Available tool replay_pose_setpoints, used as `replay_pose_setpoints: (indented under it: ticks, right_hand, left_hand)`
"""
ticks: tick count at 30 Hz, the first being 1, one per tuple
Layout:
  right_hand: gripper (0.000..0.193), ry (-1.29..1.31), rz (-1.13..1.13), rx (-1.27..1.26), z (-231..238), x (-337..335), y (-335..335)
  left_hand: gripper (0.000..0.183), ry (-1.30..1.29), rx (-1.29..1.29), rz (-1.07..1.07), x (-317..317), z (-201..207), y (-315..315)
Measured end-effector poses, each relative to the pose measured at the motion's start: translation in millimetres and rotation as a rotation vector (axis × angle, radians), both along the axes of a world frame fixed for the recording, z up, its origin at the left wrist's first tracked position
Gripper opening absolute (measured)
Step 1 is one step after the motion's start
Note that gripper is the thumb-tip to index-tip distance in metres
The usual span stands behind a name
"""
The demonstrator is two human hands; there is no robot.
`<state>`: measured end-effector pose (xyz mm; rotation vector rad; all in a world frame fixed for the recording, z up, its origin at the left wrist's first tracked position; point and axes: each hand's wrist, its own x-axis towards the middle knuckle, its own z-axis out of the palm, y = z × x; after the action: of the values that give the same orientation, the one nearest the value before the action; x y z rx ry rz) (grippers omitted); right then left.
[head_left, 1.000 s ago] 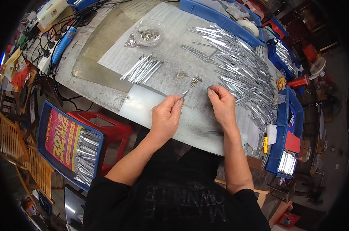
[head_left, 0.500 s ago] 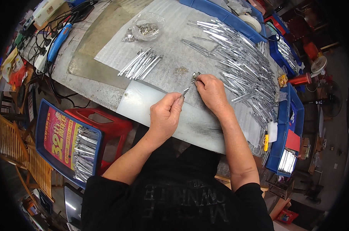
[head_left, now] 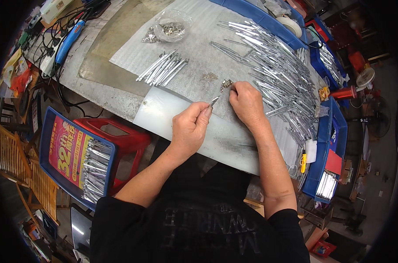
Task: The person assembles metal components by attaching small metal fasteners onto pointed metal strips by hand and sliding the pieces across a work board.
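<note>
My left hand (head_left: 191, 128) is closed, with a thin silvery metal strip (head_left: 214, 101) pinched between thumb and forefinger, its tip pointing up and right. My right hand (head_left: 247, 104) has its fingers curled together; whatever they grip, if anything, is hidden. Just left of those fingertips lies a little heap of small metal parts (head_left: 226, 83). Beside it are scattered tiny brass-coloured pieces (head_left: 209, 77). Both hands hover near a pale curved board (head_left: 164, 115) at the table's near edge. A bundle of slim metal strips (head_left: 164, 69) rests to the left.
A large pile of silvery strips (head_left: 278, 70) covers the table's right side. Small parts fill a clear plastic bag (head_left: 172, 27) at the back. Blue trays (head_left: 311, 184) line the right edge. At left a blue tray (head_left: 109, 175) of strips sits by a red stool (head_left: 135, 139).
My right hand has drawn slightly right, away from the small heap of metal parts, which now shows more fully. The left hand still pinches its strip, nearly in place.
</note>
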<state>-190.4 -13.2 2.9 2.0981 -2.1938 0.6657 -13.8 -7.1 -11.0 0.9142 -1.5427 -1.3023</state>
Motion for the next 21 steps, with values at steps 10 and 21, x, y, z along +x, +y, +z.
replay_pose_setpoints:
  ticks: [10,21]
  right_hand:
    - [0.015,-0.315,0.013,0.088,16,-18,7]
    - [0.014,-0.3,0.049,0.095,15,-14,6]
  left_hand:
    - [0.014,-0.014,-0.022,0.002,1,2,-1]
    - [0.014,0.007,-0.013,-0.001,0,3,-1]
